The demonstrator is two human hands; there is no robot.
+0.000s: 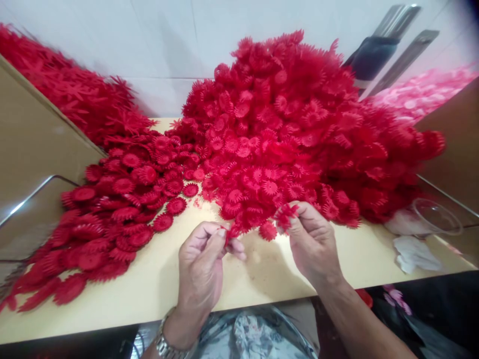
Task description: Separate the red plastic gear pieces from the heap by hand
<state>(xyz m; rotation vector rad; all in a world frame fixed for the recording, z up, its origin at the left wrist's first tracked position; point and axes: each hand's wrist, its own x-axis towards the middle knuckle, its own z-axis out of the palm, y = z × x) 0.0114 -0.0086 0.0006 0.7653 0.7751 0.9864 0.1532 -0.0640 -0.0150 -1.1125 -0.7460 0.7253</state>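
My left hand (205,257), with a metal watch on its wrist, pinches a small red fringed petal piece (232,233) between thumb and fingers. To its right, my right hand (312,239) holds another red petal piece (286,217) at its fingertips. Both hands are above the near side of the pale table, apart from each other. Just beyond them rises a big heap of red fringed petal pieces (262,154). One loose red petal piece (268,230) lies between the hands at the heap's front edge.
Wider red fringed discs (123,214) are piled at the left, with red star-shaped pieces (75,94) behind. Cardboard panels (41,114) flank the table (179,309). A clear plastic cup (436,217) and white tissue (415,254) lie at right. Pink pieces (430,94) and metal strips (402,62) are behind.
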